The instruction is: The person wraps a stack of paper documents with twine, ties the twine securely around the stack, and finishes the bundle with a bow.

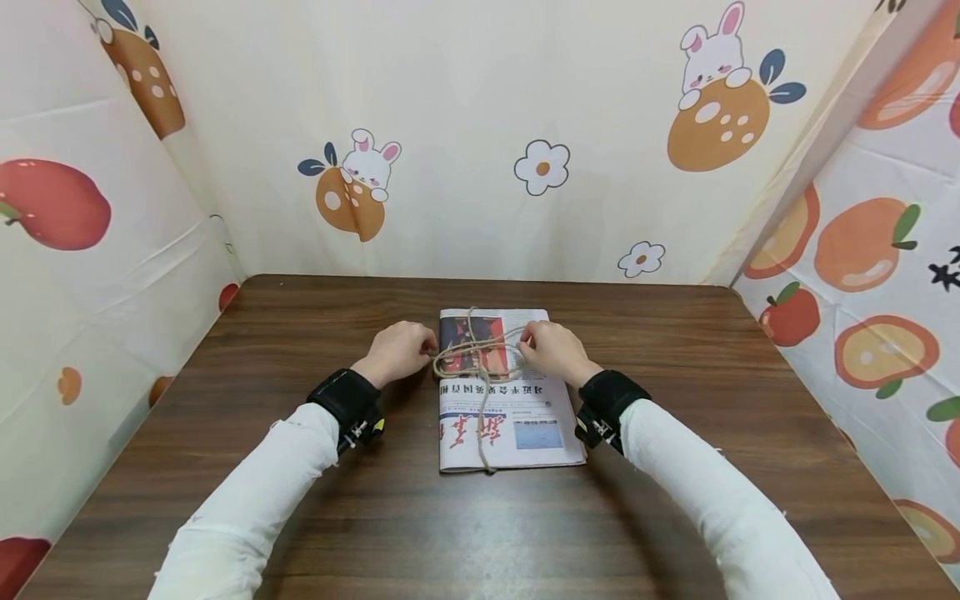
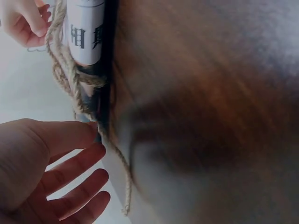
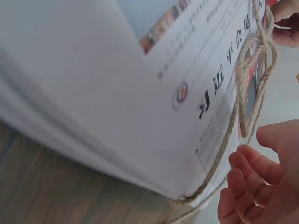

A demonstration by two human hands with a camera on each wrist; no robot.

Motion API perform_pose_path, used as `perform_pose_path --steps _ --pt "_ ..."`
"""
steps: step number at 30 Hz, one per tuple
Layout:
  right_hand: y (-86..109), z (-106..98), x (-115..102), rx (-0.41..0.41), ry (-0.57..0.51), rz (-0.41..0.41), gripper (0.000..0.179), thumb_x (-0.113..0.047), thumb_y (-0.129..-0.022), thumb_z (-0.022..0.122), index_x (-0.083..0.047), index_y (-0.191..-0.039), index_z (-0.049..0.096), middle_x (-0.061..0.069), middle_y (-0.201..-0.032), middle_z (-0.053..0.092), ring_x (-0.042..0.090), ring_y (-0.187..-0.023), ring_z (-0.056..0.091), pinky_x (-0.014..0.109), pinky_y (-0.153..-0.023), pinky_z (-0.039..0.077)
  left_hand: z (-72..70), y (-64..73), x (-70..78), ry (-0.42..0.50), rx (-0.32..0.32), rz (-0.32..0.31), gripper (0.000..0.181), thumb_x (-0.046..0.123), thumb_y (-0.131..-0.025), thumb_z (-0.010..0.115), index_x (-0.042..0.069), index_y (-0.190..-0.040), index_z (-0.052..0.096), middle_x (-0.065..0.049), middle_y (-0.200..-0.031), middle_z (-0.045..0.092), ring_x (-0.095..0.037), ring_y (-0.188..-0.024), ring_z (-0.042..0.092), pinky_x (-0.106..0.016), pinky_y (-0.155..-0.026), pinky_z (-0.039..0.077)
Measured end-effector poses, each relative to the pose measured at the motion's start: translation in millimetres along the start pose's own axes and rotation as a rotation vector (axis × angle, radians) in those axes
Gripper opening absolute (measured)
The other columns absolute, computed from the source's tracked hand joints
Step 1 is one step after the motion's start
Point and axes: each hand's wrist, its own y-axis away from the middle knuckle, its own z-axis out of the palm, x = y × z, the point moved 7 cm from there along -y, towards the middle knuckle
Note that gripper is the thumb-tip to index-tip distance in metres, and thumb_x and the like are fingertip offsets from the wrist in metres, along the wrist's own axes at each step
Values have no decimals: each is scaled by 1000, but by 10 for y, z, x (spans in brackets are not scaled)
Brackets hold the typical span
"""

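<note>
A folded stack of newspapers (image 1: 498, 425) lies on the table, bound with beige twine (image 1: 482, 408) running lengthwise and across. Loops of the twine lie in a bow over the red picture at the upper part of the stack. At the stack's left edge my left hand (image 1: 401, 350) pinches the twine between thumb and index finger; a loose twine end (image 2: 126, 186) hangs past the fingertips in the left wrist view. On the right side my right hand (image 1: 555, 350) has its thumb and forefinger at a strand by the loop's end, the other fingers (image 3: 247, 186) loosely bent.
The brown wood-grain table (image 1: 337, 517) extends around the stack. A pale curtain (image 1: 465, 83) with rabbit and flower prints stands behind its far edge, and fruit-print cloths (image 1: 862, 333) hang along both sides. Black camera bands (image 1: 348, 404) circle both wrists.
</note>
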Motion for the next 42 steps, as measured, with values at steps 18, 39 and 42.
perform_pose_path --steps 18,39,42 --pt "26 -53 -135 149 -5 -114 7 -13 -85 61 -7 -88 61 3 -74 57 13 -60 49 25 -52 36 63 77 -23 -29 43 -7 5 11 -81 63 14 -80 66 1 -71 59 -15 -64 52 -30 -52 41" --pt "-203 -164 -258 215 27 -174 5 -10 -86 60 -6 -89 59 7 -83 59 20 -73 54 33 -63 44 43 220 18 -12 40 -21 3 15 -82 64 14 -80 67 3 -67 56 -13 -60 50 -28 -49 37" --pt "-241 -145 -248 192 42 -155 5 -10 -86 60 -6 -89 60 7 -84 60 20 -74 55 33 -65 45 46 222 31 -14 40 -22 3 16 -82 64 15 -80 67 4 -67 56 -13 -59 50 -27 -48 37"
